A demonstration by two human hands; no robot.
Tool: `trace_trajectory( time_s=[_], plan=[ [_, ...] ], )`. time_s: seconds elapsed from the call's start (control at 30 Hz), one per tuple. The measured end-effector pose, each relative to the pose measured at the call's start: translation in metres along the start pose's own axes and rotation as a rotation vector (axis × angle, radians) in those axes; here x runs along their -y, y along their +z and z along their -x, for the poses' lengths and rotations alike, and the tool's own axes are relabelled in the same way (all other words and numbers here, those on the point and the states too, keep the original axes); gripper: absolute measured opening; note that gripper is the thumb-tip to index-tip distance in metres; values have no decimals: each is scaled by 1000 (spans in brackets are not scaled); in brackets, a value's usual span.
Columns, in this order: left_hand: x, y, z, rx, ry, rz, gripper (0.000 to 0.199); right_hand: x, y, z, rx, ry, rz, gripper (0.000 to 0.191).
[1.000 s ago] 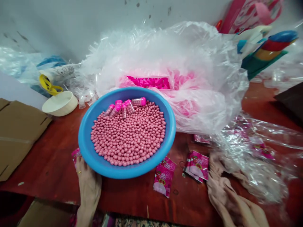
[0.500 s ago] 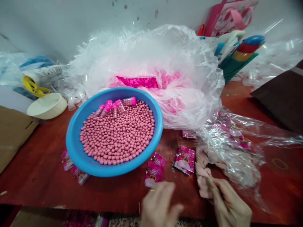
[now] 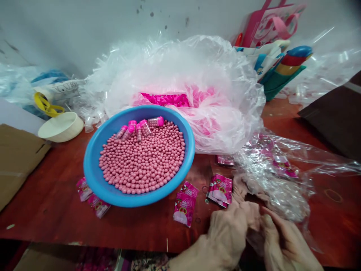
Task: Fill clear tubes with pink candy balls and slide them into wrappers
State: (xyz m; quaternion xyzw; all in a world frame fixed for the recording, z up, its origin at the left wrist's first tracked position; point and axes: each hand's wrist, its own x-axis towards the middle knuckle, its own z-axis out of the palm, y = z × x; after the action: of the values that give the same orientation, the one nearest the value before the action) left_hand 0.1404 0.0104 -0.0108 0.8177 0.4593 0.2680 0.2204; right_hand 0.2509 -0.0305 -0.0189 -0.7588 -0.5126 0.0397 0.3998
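At the front right, my left hand (image 3: pixel 227 235) and my right hand (image 3: pixel 284 241) are side by side on a crumpled beige cloth (image 3: pixel 239 186). The right thumb and fingers pinch its near part. My left fingers are closed over the cloth, their tips partly hidden. Left of the hands lie small pink printed packets (image 3: pixel 185 207), and another stack of packets (image 3: pixel 220 188) sits just beyond the left hand. A blue basin (image 3: pixel 97 188) holds pink round beads (image 3: pixel 146 162) and several small clear tubes with pink caps (image 3: pixel 145 128).
Behind the basin bulges a large clear plastic bag (image 3: pixel 225 124) with pink pieces inside. Crinkled clear wrap (image 3: pixel 282 199) lies beside the cloth. A white bowl (image 3: pixel 60 130) and a cardboard box (image 3: pixel 19 162) stand left; a dark box (image 3: pixel 335 116) stands right.
My left hand has moved right, from beside the packets onto the cloth. My right hand has shifted slightly right, keeping its pinch. The view has moved slightly.
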Motion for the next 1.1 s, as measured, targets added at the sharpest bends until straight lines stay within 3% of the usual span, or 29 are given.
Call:
trace_trajectory(
  time_s=[0.07,0.17,0.2,0.33,0.43,0.53,0.73,0.83,0.9,1.0,1.1],
  plan=[
    [15,-24,11,-57,-75,77,23,23,6,1,-40,-126,-8,30],
    [42,-62,36,-188,-271,127,32,56,29,9,142,-394,-99,22],
    [51,-73,45,-232,-351,128,33,64,39,13,224,-433,-131,23],
    [78,-97,73,-329,-557,166,31,80,77,24,274,-435,-87,40],
    [83,-96,82,-349,-628,237,30,78,86,28,285,-423,-80,44],
    [81,-90,81,-362,-683,305,25,73,83,27,286,-414,-134,40],
    [70,-89,59,-383,-724,451,21,71,69,20,317,-402,-307,26],
    [64,-89,47,-378,-722,599,6,72,65,17,345,-364,-374,22],
    [61,-88,42,-390,-744,711,8,72,62,16,343,-305,-386,22],
    [57,-86,39,-394,-805,871,12,73,58,16,407,-79,-453,32],
    [54,-84,39,-393,-845,968,13,76,54,16,543,121,-580,15]
  ],
)
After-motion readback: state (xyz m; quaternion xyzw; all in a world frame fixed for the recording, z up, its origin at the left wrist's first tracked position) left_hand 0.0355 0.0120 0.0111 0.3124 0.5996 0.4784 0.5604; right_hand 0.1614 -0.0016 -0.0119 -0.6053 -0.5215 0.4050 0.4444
